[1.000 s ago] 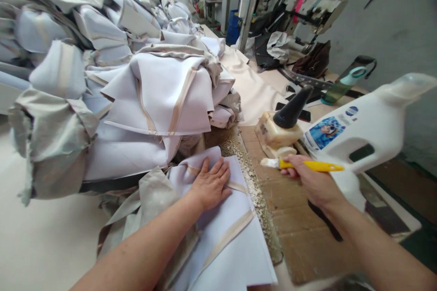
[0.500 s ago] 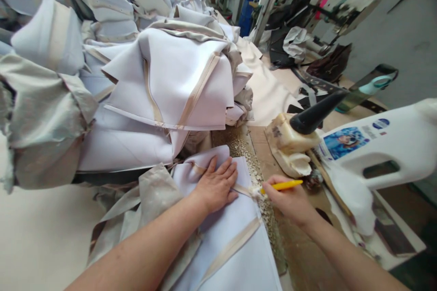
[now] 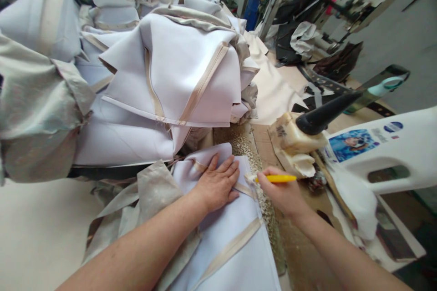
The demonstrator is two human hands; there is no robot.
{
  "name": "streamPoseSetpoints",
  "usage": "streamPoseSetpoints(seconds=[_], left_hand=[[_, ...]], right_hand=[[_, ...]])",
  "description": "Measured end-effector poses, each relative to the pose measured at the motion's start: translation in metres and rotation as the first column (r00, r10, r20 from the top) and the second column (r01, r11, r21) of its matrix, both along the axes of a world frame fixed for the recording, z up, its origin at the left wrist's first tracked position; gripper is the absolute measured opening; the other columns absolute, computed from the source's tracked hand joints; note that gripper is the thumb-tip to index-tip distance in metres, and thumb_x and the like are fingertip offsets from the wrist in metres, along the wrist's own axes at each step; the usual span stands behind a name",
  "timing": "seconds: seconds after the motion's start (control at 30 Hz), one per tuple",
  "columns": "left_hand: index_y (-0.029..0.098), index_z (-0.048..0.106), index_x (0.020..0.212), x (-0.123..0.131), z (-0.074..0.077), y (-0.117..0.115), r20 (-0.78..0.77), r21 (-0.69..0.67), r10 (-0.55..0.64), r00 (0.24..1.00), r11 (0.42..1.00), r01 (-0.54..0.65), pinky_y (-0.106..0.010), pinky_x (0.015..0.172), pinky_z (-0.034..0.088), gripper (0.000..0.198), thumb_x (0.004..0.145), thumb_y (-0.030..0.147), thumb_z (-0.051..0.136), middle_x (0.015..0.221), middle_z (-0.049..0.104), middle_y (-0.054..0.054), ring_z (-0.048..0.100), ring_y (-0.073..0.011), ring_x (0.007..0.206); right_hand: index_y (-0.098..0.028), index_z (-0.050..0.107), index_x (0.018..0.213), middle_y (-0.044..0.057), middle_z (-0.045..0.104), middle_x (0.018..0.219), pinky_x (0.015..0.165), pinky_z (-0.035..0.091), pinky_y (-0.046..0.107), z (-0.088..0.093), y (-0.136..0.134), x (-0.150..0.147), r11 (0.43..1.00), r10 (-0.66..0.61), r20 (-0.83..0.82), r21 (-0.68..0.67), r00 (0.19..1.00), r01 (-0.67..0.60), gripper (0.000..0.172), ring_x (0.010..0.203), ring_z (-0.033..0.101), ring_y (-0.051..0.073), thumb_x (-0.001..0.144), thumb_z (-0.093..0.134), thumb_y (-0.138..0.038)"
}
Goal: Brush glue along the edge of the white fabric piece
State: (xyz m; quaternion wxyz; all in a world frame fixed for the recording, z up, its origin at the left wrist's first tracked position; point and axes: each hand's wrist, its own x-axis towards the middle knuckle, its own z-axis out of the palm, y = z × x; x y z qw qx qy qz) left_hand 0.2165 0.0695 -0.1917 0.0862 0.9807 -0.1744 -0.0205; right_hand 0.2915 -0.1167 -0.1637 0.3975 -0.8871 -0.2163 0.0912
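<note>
Below center, our left hand (image 3: 216, 185) lies flat, fingers slightly spread, on a white panel (image 3: 239, 245); at 3 o'clock from it, our right hand (image 3: 282, 196) curls its fingers around a yellow-handled brush (image 3: 280, 178), bristles at the panel's edge. Farther out sits a white jug (image 3: 418, 145).

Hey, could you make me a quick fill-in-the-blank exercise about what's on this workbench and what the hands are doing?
1. Lying on the pale panel is the person's ____ hand.
2. The other hand grips a brush whose handle is ____.
3. The cone on the cream-coloured container is ____.
4. The white jug is on the ____ side of the picture.

Missing words: left; yellow; black; right.
</note>
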Motion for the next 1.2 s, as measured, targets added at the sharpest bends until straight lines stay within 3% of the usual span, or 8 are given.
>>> streamPoseSetpoints(seconds=[0.1,0.3,0.5,0.57,0.73,0.8,1.03,1.2], left_hand=[[0.018,0.042,0.132,0.0,0.001,0.0,-0.01,-0.008,-0.001,1.0,1.0,0.001,-0.052,0.111,-0.001,0.054,0.088,0.049,0.044,0.145,0.03,-0.006,0.01,-0.0214,0.138],[0.018,0.039,0.134,0.001,0.003,0.0,-0.029,-0.02,-0.002,1.0,1.0,0.002,-0.053,0.111,-0.001,0.055,0.088,0.048,0.044,0.146,0.029,-0.005,0.01,-0.0216,0.138],[0.017,0.043,0.131,0.001,0.001,0.0,-0.018,-0.029,-0.008,1.0,1.0,0.007,-0.052,0.111,-0.002,0.053,0.088,0.048,0.045,0.145,0.03,-0.006,0.011,-0.0218,0.138],[0.018,0.043,0.131,0.001,0.001,-0.001,-0.011,-0.027,-0.005,1.0,1.0,0.005,-0.053,0.111,-0.003,0.052,0.088,0.047,0.045,0.145,0.031,-0.006,0.011,-0.0221,0.138],[0.019,0.043,0.131,0.001,0.0,-0.002,0.004,-0.006,0.004,1.0,1.0,-0.004,-0.053,0.11,-0.005,0.052,0.088,0.047,0.046,0.145,0.031,-0.006,0.012,-0.0225,0.138],[0.019,0.043,0.131,0.002,0.001,-0.002,-0.004,0.004,0.004,1.0,1.0,-0.004,-0.053,0.11,-0.004,0.052,0.088,0.047,0.046,0.145,0.032,-0.006,0.012,-0.0234,0.138],[0.018,0.047,0.127,-0.011,0.013,-0.009,-0.065,-0.041,-0.009,0.998,0.999,0.007,-0.056,0.108,-0.006,0.052,0.086,0.049,0.048,0.142,0.035,-0.009,0.015,-0.0241,0.137],[0.019,0.051,0.126,-0.044,0.04,-0.03,-0.23,-0.098,-0.016,0.973,0.995,-0.007,-0.069,0.102,-0.002,0.058,0.086,0.06,0.041,0.142,0.036,-0.011,0.017,-0.034,0.135]], right_hand=[[-0.02,0.05,0.057,-0.001,0.051,0.054,0.054,0.036,0.026,0.006,-0.009,-0.008,0.998,0.033,-0.043,-0.056,0.999,-0.036,0.027,0.054,0.048,0.014,0.079,0.049,-0.036],[-0.019,0.055,0.065,0.002,0.058,0.063,0.066,0.041,0.029,0.003,0.016,0.03,0.996,-0.072,0.013,0.053,0.997,0.071,0.027,0.064,0.055,0.017,0.078,0.048,-0.042],[-0.019,0.049,0.052,-0.002,0.049,0.048,0.048,0.034,0.025,0.012,-0.016,-0.017,0.998,-0.001,-0.186,-0.062,0.983,-0.01,0.028,0.048,0.046,0.013,0.074,0.048,-0.037],[-0.019,0.049,0.05,-0.002,0.048,0.046,0.047,0.034,0.025,0.015,-0.018,-0.019,0.997,-0.001,-0.215,-0.08,0.977,-0.017,0.029,0.046,0.045,0.013,0.073,0.049,-0.036],[-0.019,0.055,0.057,0.001,0.058,0.056,0.058,0.041,0.026,0.005,0.016,0.027,0.99,-0.12,-0.061,0.066,0.991,0.124,0.024,0.057,0.054,0.016,0.074,0.05,-0.036],[-0.019,0.056,0.059,0.002,0.06,0.059,0.06,0.043,0.027,0.001,0.022,0.032,0.98,-0.164,-0.033,0.113,0.986,0.166,0.025,0.06,0.056,0.016,0.075,0.05,-0.037],[-0.02,0.051,0.056,-0.002,0.051,0.052,0.051,0.037,0.025,0.017,-0.026,-0.048,0.997,-0.049,-0.182,-0.062,0.982,0.038,0.028,0.051,0.049,0.014,0.078,0.047,-0.036],[-0.019,0.055,0.062,0.001,0.058,0.062,0.062,0.041,0.027,0.009,-0.022,-0.032,0.992,-0.122,-0.079,0.024,0.989,0.124,0.028,0.063,0.054,0.015,0.08,0.048,-0.04]])
